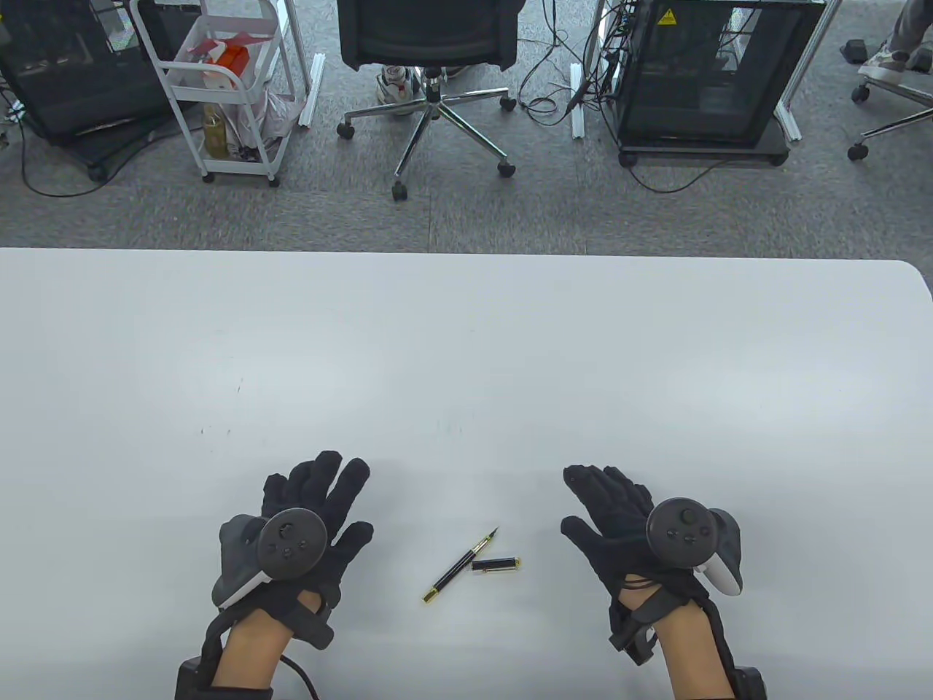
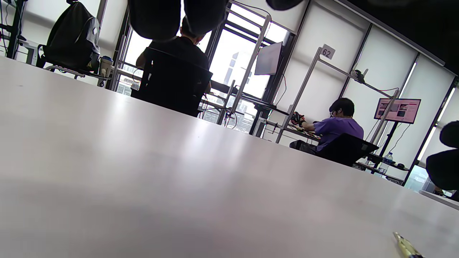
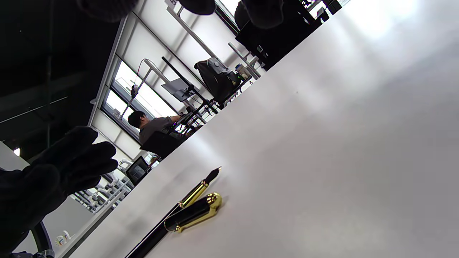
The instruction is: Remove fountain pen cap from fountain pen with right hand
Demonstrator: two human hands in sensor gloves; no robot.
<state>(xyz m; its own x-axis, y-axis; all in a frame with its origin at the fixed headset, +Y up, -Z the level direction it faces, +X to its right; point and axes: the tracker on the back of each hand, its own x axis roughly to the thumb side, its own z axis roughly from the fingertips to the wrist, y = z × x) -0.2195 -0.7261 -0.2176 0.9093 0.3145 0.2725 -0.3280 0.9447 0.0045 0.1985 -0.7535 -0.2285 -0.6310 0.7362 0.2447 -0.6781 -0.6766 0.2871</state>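
While the fountain pen [image 1: 461,565] lies bare-nibbed on the table [image 1: 466,350], running diagonally between us, its cap [image 1: 496,564] already rests just beside it on the right hand's [image 1: 627,529] side, and both that and our left hand [image 1: 310,521] lie flat, fingers spread, holding nothing.

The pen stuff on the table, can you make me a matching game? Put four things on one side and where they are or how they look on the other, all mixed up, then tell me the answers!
Things:
1. fountain pen
2. pen cap
3. left hand
4. right hand

Descriptions:
A. lies flat at the table's right, holding nothing
B. short black piece with gold trim, lying beside the pen
C. long and black, nib bare, pointing away from the person
D. lies flat at the table's left, holding nothing

Pairs: 1-C, 2-B, 3-D, 4-A
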